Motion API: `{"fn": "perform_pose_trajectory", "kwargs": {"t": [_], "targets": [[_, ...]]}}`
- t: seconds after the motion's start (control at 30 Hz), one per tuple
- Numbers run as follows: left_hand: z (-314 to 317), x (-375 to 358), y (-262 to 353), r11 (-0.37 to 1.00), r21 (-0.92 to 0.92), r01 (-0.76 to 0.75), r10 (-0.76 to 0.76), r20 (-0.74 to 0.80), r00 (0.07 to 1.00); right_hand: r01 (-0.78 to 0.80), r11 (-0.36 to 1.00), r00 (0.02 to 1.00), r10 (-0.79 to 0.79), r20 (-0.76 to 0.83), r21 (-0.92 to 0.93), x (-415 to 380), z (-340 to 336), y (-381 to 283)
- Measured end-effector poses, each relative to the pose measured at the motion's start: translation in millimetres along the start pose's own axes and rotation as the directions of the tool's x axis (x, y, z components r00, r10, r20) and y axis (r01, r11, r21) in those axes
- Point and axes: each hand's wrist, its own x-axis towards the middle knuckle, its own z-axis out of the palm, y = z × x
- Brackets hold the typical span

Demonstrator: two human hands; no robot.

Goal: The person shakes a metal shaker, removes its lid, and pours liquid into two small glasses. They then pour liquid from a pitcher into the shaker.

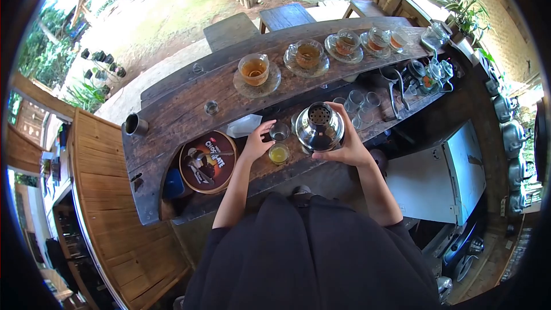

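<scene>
My right hand (348,144) is wrapped round a silver cocktail shaker (321,138) with its perforated strainer top (319,114) facing up. My left hand (258,141) holds nothing, its thumb and fingers apart and curved beside two small glasses on the lower counter. The nearer glass (279,154) has yellow-green liquid in it. Just beyond it stands a clear small glass (279,131), close to my left fingertips. A white translucent container (244,126) lies behind my left hand. Left of that hand is a round brown tray (193,179) with lettering and spoon-like utensils on it.
Glass cups of amber tea on saucers, such as this near cup (254,70), line the raised wooden counter (178,113). A shot glass (212,108) and a metal cup (136,124) stand to the left. Several empty glasses (357,99) and a white chest freezer (425,181) are at right.
</scene>
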Motion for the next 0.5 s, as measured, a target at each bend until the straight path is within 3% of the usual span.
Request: {"fn": "perform_pose_trajectory", "kwargs": {"t": [0.17,0.27,0.37,0.47,0.5], "targets": [[-10,17,2,0.998,0.008,-0.059,0.056,0.189,0.98,-0.019,1.0,1.0,0.018,-0.017,-0.008,-5,-4,-3],[-4,19,-3,0.998,0.068,-0.008,-0.001,0.137,0.991,-0.023,1.0,0.999,0.023,-0.022,-0.002,-7,-8,-3],[-1,13,-3,0.996,-0.094,0.001,0.001,0.017,1.0,-0.018,1.0,1.0,0.018,-0.02,0.005,-7,-10,-3],[-4,2,16,0.984,-0.163,-0.075,0.056,-0.122,0.991,-0.017,1.0,1.0,0.017,-0.017,-0.01,-6,-11,-4],[-4,-2,24,0.973,-0.156,-0.168,0.144,-0.156,0.977,-0.022,0.999,1.0,0.021,-0.019,-0.023,-4,-11,-5]]}}
